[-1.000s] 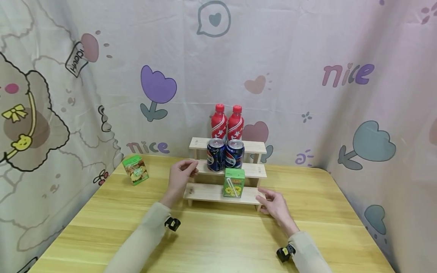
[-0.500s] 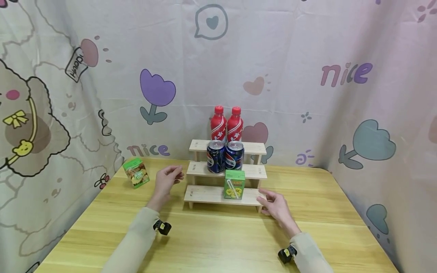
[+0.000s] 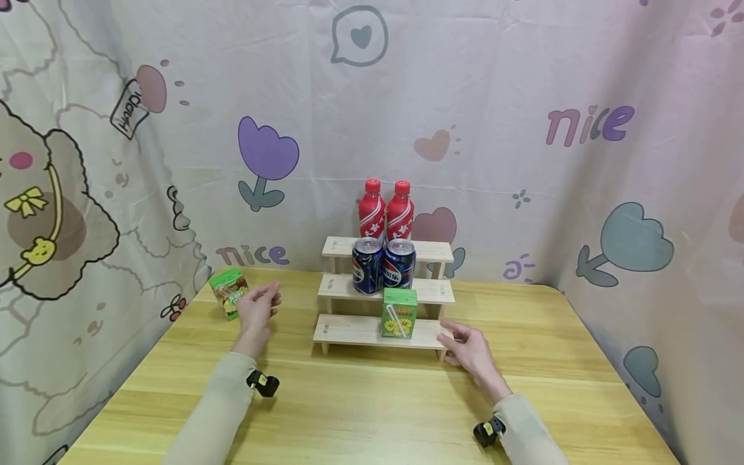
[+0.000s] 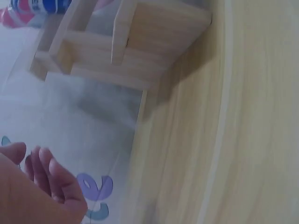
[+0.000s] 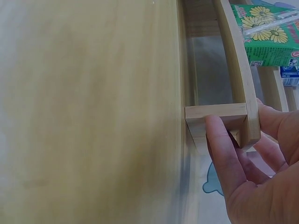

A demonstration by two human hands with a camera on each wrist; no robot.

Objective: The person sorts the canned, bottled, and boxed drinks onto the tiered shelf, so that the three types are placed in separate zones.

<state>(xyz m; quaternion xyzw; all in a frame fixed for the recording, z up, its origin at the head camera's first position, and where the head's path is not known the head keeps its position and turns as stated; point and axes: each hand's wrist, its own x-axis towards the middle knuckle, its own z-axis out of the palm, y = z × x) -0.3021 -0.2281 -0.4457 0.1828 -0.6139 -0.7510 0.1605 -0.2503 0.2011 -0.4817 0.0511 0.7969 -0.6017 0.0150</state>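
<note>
My right hand (image 3: 471,352) grips the right end of the lowest step of a three-tier wooden display stand (image 3: 349,330). In the right wrist view its thumb lies over the board's edge and a finger touches the leg. A green drink carton (image 3: 398,314) with a straw on its front stands on that step. My left hand (image 3: 256,318), holding nothing, hovers left of the stand with loosely bent fingers. It partly overlaps a second green carton (image 3: 228,290) at the table's back left. In the left wrist view the left hand (image 4: 44,186) shows apart from the stand (image 4: 107,60).
Two dark blue cola cans (image 3: 367,268) stand side by side on the middle step. Behind them are two red-labelled bottles (image 3: 372,213) on the top step. The wooden table (image 3: 372,407) backs onto a printed curtain (image 3: 494,77).
My left hand has moved left from beside the stand toward the carton at the back left. My right hand has kept its place at the stand's lowest step.
</note>
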